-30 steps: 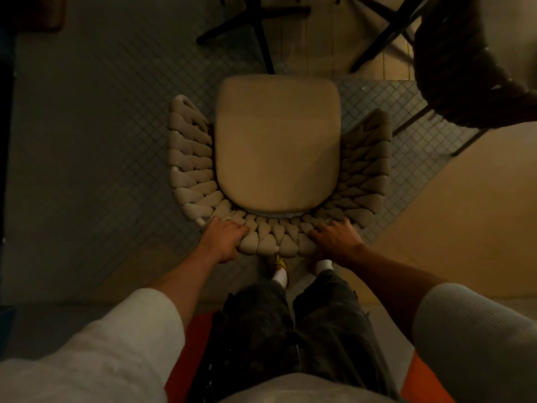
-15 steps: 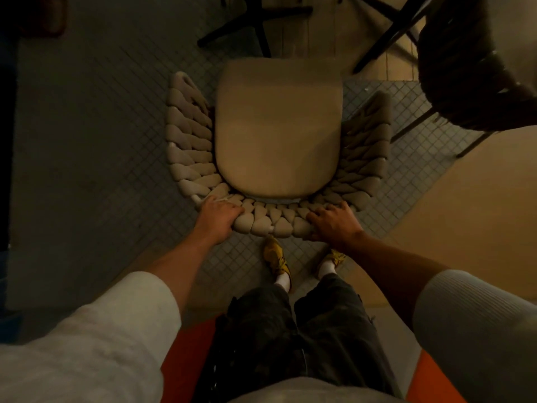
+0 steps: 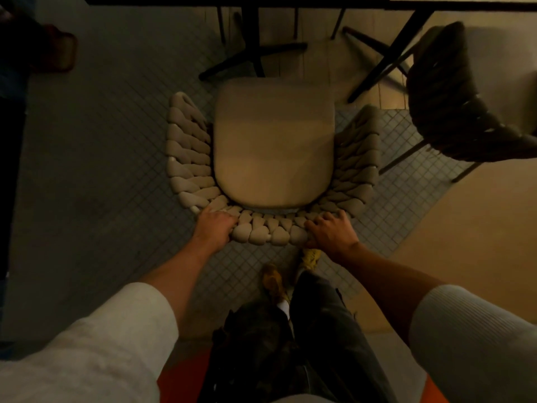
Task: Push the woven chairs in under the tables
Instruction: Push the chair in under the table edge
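Grey floor tiles (image 3: 101, 170) in small squares lie under you, and tan wood floor (image 3: 465, 228) starts off past your right fingers.

Your left hand (image 3: 215, 228) grips the back rim of the woven chair (image 3: 189, 158), near its left corner. Its fingers are curled close together over the top of the fat ropes. Your right hand (image 3: 331, 231) grips the same rim near the right corner. Its fingers are bent over the ropes too, a little spread apart. A row of thick woven loops runs between your two hands.

Just past your fingertips sits the tan seat cushion (image 3: 273, 141). The woven arms curve forward on both sides of it, away from your fingers. The chair stands on the grey tiles and faces away from you.

Beyond the front of the seat are the dark table legs (image 3: 255, 53), and the seat's front edge is close to them. Farther ahead of your fingers runs the dark edge of the table (image 3: 261, 1). You can see the whole cushion, and the table edge hides none of it.

A dark chair (image 3: 453, 97) stands ahead of your right fingers, off to the right and apart from the woven chair.

Behind your hands, close to your right wrist, are your yellow shoes (image 3: 311, 257) on the tiles. Pale sleeves (image 3: 87, 344) cover your upper arms, and your forearms are bare.
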{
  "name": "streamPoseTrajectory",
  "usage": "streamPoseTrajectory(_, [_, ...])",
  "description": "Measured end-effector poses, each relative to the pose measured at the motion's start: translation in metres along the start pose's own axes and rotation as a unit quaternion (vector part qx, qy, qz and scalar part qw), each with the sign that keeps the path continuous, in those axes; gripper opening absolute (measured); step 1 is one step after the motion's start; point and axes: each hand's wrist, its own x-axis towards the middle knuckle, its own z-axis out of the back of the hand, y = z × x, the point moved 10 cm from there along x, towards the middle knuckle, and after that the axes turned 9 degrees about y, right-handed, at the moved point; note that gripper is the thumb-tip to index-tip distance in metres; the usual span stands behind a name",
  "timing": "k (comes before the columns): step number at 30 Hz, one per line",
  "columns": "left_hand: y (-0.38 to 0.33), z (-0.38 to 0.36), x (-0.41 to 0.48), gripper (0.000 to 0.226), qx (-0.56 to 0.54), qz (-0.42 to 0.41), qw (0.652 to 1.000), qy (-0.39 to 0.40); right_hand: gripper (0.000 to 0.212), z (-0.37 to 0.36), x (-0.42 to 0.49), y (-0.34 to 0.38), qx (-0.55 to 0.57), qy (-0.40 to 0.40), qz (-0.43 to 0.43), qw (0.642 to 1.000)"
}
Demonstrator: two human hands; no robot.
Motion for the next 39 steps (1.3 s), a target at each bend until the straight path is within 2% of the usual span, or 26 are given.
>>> streamPoseTrajectory(8, [0.013,0.028,0.028,0.041,-0.003,0.015,1.0,0.027,0.073,0.009,0.038,-0.022,-0.003,0.022,0.035,0.999])
streamPoseTrajectory(18, [0.035,0.054,0.069,0.049,-0.022,0.025,0.997,0.075,0.072,0.035,0.086,-0.043,0.004,0.069,0.089,0.994])
streamPoseTrajectory(24, [0.065,0.068,0.102,0.053,-0.041,0.032,0.996,0.078,0.073,0.07,0.113,-0.053,-0.011,0.056,0.108,0.993])
streamPoseTrajectory(32, [0.094,0.105,0.137,0.054,-0.043,0.024,0.996,0.071,0.076,0.118,0.15,-0.074,-0.018,0.064,0.1,0.993])
streamPoseTrajectory(39, [0.102,0.122,0.17,0.053,-0.012,-0.031,0.996,0.078,0.077,0.142,0.169,-0.092,-0.02,0.076,0.076,0.994])
